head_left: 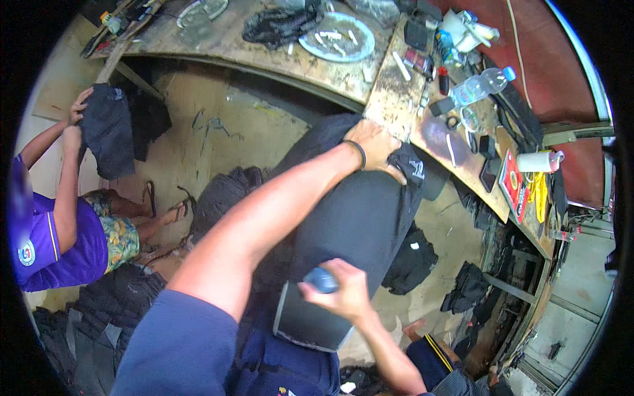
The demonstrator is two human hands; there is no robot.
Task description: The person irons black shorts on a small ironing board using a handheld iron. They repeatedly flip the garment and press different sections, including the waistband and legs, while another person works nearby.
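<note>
A black garment lies stretched lengthwise in front of me over a dark flat board, whose near end sticks out bare. My left hand, with a dark band at the wrist, grips the garment's far end beside a small white mark on the cloth. Lower down, my right hand is closed round a dark blue rounded object above the board's near part. Motion blurs this object, and its kind cannot be made out.
Beyond the garment, a wooden table carries an oval tray with white pieces, a plastic bottle and a red booklet. At left, a person in purple holds a black garment. Dark cloth piles cover the floor.
</note>
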